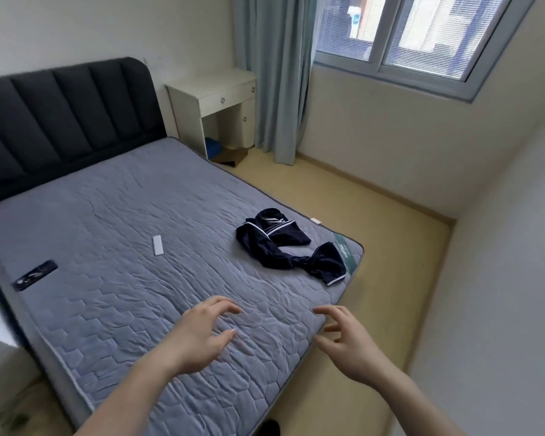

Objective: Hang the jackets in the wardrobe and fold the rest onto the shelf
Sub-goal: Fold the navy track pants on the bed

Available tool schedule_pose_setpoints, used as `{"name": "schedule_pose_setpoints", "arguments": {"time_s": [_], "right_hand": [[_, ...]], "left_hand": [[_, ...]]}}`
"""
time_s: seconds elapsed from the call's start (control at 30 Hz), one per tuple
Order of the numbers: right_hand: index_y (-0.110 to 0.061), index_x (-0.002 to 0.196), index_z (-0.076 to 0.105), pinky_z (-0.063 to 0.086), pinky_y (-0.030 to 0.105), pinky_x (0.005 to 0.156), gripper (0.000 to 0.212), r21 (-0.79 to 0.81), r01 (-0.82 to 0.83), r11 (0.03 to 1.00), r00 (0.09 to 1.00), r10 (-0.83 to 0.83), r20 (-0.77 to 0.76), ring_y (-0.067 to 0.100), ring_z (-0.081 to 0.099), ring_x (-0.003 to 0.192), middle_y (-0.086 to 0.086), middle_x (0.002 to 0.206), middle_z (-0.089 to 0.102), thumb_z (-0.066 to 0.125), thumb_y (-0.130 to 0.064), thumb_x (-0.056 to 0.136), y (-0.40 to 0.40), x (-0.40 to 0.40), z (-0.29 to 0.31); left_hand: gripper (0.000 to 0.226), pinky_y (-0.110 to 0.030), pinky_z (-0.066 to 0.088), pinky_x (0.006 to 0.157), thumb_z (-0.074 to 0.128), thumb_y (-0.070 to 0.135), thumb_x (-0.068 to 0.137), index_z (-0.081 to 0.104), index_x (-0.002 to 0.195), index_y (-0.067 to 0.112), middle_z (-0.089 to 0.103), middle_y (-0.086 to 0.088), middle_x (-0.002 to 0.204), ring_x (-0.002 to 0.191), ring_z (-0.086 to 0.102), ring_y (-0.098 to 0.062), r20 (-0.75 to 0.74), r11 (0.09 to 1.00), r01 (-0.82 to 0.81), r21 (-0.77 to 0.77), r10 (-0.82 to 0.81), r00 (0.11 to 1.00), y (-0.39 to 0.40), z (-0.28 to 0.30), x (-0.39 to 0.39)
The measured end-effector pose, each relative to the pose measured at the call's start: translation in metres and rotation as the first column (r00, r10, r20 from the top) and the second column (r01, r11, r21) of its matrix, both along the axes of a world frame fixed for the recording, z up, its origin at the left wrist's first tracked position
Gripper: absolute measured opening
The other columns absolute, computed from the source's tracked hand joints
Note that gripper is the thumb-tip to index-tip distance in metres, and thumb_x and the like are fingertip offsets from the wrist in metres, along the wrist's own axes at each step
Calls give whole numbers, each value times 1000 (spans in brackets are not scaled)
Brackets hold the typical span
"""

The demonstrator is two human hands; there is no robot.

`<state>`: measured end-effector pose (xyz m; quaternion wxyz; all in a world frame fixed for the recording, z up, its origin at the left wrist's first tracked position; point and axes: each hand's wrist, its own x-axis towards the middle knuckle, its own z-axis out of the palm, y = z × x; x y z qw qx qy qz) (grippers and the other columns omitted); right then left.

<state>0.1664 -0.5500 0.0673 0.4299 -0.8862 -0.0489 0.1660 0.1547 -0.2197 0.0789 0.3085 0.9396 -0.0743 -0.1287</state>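
A crumpled dark navy garment with white stripes (283,247) lies near the far right corner of the grey quilted mattress (123,247). Both my hands hover above the mattress near its right edge, short of the garment. My left hand (202,332) is open with its fingers spread and holds nothing. My right hand (346,338) is open too, fingers curled loosely and apart. No wardrobe or shelf is in view.
A white remote (157,245) lies mid-mattress and a dark phone (34,275) at its left edge. A dark padded headboard (63,121) stands at the back, with a white bedside desk (217,102), curtain (274,77) and window (400,36) beyond. Tan floor (375,247) runs right of the bed.
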Motion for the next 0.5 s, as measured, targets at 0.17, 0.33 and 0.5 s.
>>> {"name": "schedule_pose_setpoints", "arguments": {"time_s": [0.17, 0.33, 0.5], "right_hand": [[-56, 126, 52, 51, 17, 87, 37, 7, -31, 999, 998, 32, -48, -7, 55, 116, -36, 132, 43, 67, -49, 93, -23, 83, -19], [-56, 120, 51, 52, 16, 80, 37, -68, 45, 997, 995, -51, -82, -4, 59, 112, -29, 131, 47, 69, -38, 94, -70, 162, -35], [-44, 128, 55, 51, 13, 65, 37, -132, 137, 982, 975, -158, -157, -3, 60, 110, -23, 127, 51, 69, -32, 95, -109, 230, -53]], "left_hand": [[32, -20, 37, 109, 61, 49, 96, 57, 128, 46, 44, 35, 135, 127, 46, 7, -67, 998, -63, -3, 62, 996, -17, -32, 77], [35, -31, 38, 115, 61, 46, 96, 57, 131, 42, 45, 28, 139, 132, 48, -1, -141, 999, -47, -4, 46, 989, -52, -68, 174], [35, -32, 41, 112, 61, 44, 95, 59, 129, 39, 48, 23, 139, 128, 52, -5, -188, 1000, 3, -17, -6, 982, -91, -83, 269]]}}
